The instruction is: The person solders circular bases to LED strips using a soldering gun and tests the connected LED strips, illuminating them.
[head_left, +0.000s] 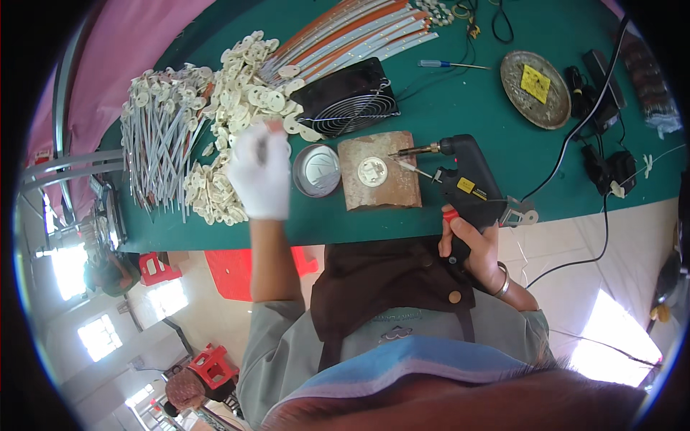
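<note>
My right hand (pixel 476 248) grips a black soldering gun (pixel 471 172) by its handle, with a finger at the red trigger. The gun's tip points left, over the edge of a worn brown block (pixel 399 195). A round white disc (pixel 373 172) with a small pattern lies on this block, close to the tip. My left hand (pixel 260 176), in a white glove with a bare fingertip showing, is over the right side of a pile of white discs (pixel 215 194). Its fingers look curled together, slightly blurred; anything in them is hidden. A round tin (pixel 317 193) stands between this hand and the block.
Behind the block sits a black fan (pixel 345 97) with a wire guard. Wired discs (pixel 162 136) lie far left; orange and white strips (pixel 359 36) lie at the back. To the right are a screwdriver (pixel 453 65), a round dish (pixel 514 90) with a yellow sponge (pixel 535 84), and black cables (pixel 582 136).
</note>
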{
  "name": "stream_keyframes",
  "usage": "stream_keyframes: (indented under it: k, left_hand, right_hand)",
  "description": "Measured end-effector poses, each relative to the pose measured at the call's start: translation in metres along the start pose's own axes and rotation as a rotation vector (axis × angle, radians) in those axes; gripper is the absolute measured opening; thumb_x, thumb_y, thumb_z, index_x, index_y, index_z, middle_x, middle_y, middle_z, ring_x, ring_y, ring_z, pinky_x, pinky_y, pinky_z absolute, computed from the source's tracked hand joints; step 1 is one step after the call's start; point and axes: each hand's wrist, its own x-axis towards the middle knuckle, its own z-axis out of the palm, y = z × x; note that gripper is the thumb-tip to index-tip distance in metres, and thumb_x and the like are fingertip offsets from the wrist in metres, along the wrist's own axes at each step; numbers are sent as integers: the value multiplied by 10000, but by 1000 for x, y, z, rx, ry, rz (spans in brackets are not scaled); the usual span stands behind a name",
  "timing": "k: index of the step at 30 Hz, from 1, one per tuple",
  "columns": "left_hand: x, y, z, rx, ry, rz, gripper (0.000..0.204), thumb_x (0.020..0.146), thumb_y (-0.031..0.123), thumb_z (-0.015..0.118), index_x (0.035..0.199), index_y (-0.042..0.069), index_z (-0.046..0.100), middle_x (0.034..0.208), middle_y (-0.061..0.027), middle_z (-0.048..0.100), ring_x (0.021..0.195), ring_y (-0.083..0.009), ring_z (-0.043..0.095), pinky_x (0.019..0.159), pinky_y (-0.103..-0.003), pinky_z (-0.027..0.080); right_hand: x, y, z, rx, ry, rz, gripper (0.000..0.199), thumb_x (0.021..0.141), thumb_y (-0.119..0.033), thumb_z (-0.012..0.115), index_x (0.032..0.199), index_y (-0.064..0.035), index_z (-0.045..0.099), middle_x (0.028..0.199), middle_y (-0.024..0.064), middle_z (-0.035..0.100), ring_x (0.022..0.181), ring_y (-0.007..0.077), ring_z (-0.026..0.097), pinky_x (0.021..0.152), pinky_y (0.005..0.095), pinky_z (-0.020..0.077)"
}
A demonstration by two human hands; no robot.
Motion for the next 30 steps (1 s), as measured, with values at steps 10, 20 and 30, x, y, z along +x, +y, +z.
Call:
stream_keyframes:
  k: [10,20,30]
  left_hand:
    - [157,-72,100,418,-436,307,235,818,225,587,977,79,680,977,-174,644,928,-338,610,825,-396,471]
    - [182,-85,111,503,-725,177,254,808,255,604,1017,129,673,998,-148,656,962,-321,613,841,-410,489]
    - [174,-71,60,443,-395,207,238,806,291,613,951,119,692,1007,-146,648,966,-310,603,878,-374,454]
  right_hand:
    - [2,-3,9,-34,28,-42,243,866,-86,535,1042,78,504,683,123,527,477,197,535,486,321,473]
    - [3,-5,6,-17,23,-39,235,867,-90,533,1033,73,508,667,120,520,462,189,518,468,315,462]
    - [3,-6,11,-15,63,-38,229,863,-87,517,1042,56,507,670,114,514,454,180,503,455,307,448]
